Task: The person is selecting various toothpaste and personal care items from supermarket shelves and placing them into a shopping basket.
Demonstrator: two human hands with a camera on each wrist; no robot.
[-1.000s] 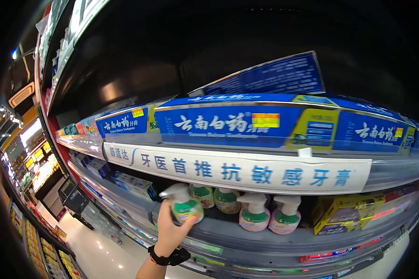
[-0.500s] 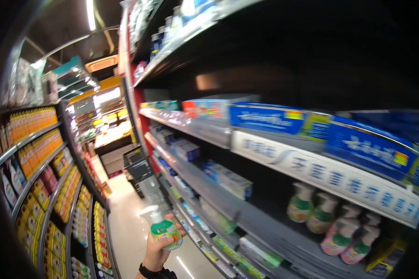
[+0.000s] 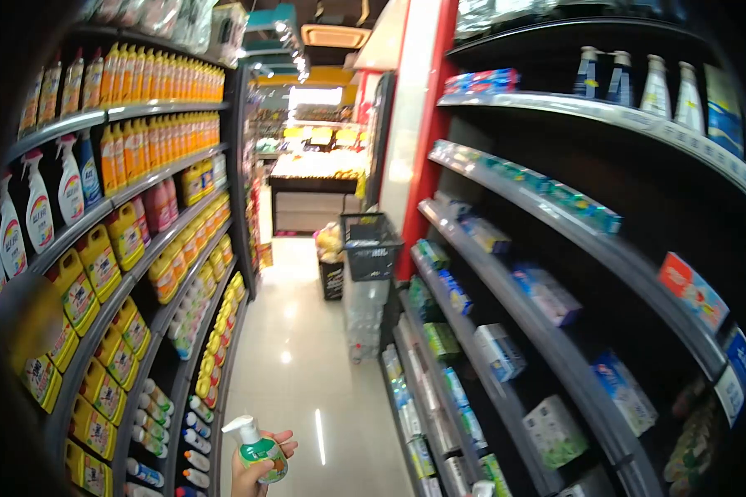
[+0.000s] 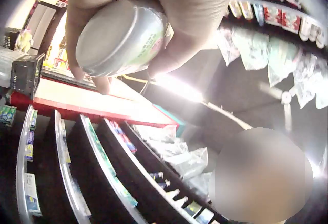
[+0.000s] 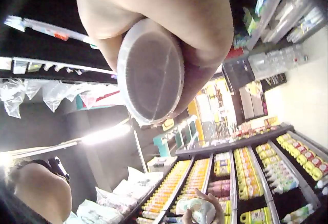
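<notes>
My left hand (image 3: 242, 475) holds a green pump bottle (image 3: 259, 452) with a white pump head, upright and low in the head view over the aisle floor. From the left wrist view, the fingers (image 4: 169, 9) wrap around the bottle's round base (image 4: 120, 37). My right hand (image 5: 169, 14) grips a second bottle, seen only from beneath as a round pale base (image 5: 151, 70). In the head view the right hand is out of sight; only a white tip (image 3: 482, 489) shows at the bottom edge. The right wrist view also catches the left hand with its bottle (image 5: 200, 211).
I stand in a shop aisle. Shelves of yellow bottles (image 3: 99, 257) and spray bottles (image 3: 37, 207) line the left. Shelves of boxed goods (image 3: 547, 294) line the right. A black basket (image 3: 370, 246) on stacked water packs stands down the glossy floor (image 3: 298, 364).
The left hand lifted the green pump bottle off the shelf and brought it down and away. The view swung left from the shelf front to look along the aisle.
</notes>
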